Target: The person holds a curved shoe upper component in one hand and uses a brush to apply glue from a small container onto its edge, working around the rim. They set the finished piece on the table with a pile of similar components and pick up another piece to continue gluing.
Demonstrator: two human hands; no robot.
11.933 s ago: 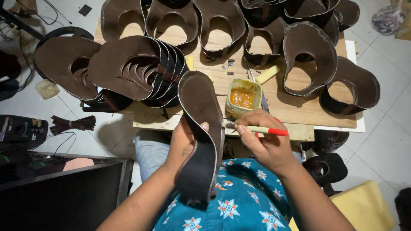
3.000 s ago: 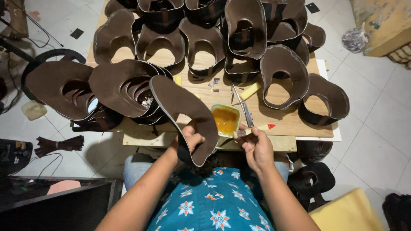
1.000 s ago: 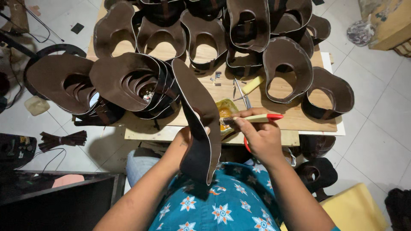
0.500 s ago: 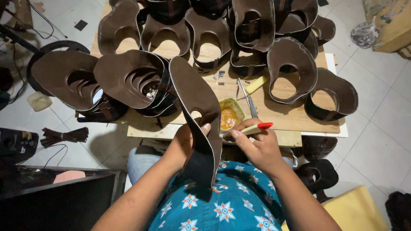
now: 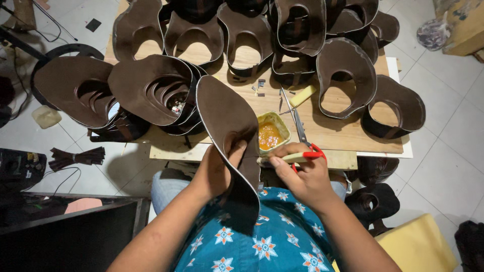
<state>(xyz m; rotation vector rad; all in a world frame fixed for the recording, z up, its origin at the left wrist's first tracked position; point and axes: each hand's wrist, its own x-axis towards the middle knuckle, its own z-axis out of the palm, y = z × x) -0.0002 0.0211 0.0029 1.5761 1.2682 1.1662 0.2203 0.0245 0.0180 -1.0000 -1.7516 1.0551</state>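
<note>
L hand (image 5: 217, 171) grips leather piece (image 5: 229, 136); R hand (image 5: 305, 179) holds brush (image 5: 297, 157), prob.

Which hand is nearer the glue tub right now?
Right. The right hand holds a brush just below the glue tub, its thumb close to the rim. The left hand grips the brown leather piece, off to the tub's left.

Teal shirt (image 5: 262, 236), white-orange star flowers, bare forearms
</note>
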